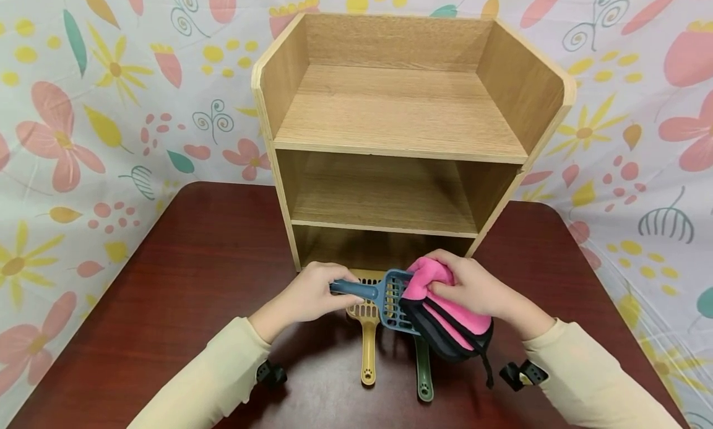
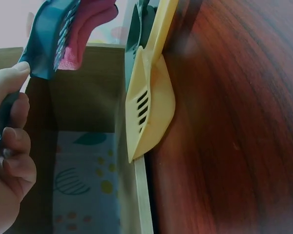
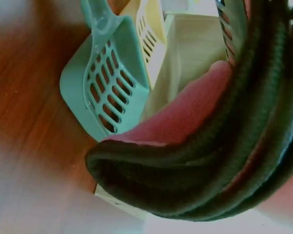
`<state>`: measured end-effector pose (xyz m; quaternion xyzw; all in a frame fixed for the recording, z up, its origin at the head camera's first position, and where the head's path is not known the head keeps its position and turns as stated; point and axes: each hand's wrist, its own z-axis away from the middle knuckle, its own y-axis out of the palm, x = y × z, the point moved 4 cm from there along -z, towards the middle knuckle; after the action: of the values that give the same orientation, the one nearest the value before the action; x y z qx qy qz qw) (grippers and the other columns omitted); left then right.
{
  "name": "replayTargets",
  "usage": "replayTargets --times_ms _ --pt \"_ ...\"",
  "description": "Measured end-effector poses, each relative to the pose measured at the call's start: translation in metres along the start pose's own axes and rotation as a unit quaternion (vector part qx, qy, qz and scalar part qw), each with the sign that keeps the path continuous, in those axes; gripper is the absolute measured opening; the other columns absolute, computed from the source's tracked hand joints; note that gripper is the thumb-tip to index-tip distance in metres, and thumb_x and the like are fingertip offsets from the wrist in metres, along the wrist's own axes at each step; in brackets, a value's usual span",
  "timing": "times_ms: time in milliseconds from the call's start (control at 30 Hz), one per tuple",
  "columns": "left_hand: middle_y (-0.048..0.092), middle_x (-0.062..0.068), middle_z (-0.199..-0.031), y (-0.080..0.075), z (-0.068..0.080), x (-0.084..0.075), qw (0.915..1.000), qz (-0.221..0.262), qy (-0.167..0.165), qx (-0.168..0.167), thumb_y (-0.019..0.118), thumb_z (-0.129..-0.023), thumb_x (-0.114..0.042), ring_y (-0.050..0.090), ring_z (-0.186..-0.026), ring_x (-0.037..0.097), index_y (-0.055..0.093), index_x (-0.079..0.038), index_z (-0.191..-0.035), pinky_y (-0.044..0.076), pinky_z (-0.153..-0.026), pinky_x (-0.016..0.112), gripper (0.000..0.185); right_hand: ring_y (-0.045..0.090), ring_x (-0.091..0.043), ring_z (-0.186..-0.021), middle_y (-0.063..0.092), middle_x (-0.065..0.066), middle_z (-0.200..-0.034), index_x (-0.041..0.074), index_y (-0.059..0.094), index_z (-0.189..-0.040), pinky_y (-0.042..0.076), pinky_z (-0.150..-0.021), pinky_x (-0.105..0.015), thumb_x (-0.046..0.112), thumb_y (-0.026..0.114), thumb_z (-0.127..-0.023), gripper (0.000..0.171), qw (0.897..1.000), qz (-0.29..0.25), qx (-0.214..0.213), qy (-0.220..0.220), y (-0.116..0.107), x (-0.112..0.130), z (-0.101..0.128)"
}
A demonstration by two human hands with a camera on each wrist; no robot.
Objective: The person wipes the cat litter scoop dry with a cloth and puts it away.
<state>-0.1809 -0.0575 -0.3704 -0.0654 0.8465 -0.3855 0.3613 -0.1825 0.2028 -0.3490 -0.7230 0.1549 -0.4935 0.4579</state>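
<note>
So the main thing here is a blue plastic scoop with a slotted head (image 1: 381, 294), held up in the air just in front of the shelf's bottom opening. The left hand (image 1: 317, 291) has its grip closed around the handle, with the head pointing towards the other hand. The right hand (image 1: 470, 285) has its grip bunched on a fuzzy pink cloth with black edging (image 1: 459, 314), and that cloth overlaps the far side of the scoop's head.

Right below there's a yellow plastic scoop with a slotted head (image 1: 369, 336), head up against the shelf's front edge, paw-print handle end facing the person. Next to it, on the right-hand side, is a green plastic scoop with a slotted head (image 1: 424, 367), handle pointing the same way; its head is mostly covered from above but shows in the right wrist view.

Behind all that stands a light wooden open-front shelf (image 1: 390, 107) on a glossy reddish-brown desk (image 1: 223, 249), with a white flower-print backdrop (image 1: 111, 163) around it.
</note>
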Motion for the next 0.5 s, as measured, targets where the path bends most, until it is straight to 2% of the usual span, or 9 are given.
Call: replayTargets --times_ms 233,333,500 --pt "0.071 -0.001 -0.078 0.002 -0.003 -0.001 0.9991 0.038 -0.013 -0.016 0.082 -0.072 -0.02 0.055 -0.065 0.001 0.072 -0.011 -0.087 0.046 -0.058 0.014 0.02 0.056 -0.007 -0.077 0.066 0.006 -0.094 0.019 0.057 -0.119 0.048 -0.069 -0.023 0.012 0.069 -0.084 0.038 1.0 -0.009 -0.009 -0.018 0.0 0.002 0.001" --pt "0.071 -0.001 -0.079 0.006 -0.006 -0.005 0.9984 0.054 -0.015 -0.003 0.082 -0.073 -0.019 0.053 -0.062 -0.001 0.072 -0.01 -0.087 0.046 -0.055 0.013 0.019 0.056 -0.006 -0.078 0.066 0.007 -0.095 0.02 0.057 -0.118 0.048 -0.069 -0.022 0.011 0.068 -0.084 0.037 1.0 -0.013 -0.003 -0.027 0.003 0.006 -0.001" --pt "0.07 0.0 -0.077 0.013 -0.013 -0.015 0.9968 0.072 -0.018 0.029 0.08 -0.076 -0.017 0.052 -0.058 -0.005 0.071 -0.009 -0.087 0.046 -0.051 0.013 0.016 0.058 -0.003 -0.084 0.068 0.012 -0.104 0.023 0.056 -0.119 0.048 -0.074 -0.021 0.007 0.066 -0.085 0.038 0.997 -0.038 0.022 -0.068 0.011 0.016 -0.006"
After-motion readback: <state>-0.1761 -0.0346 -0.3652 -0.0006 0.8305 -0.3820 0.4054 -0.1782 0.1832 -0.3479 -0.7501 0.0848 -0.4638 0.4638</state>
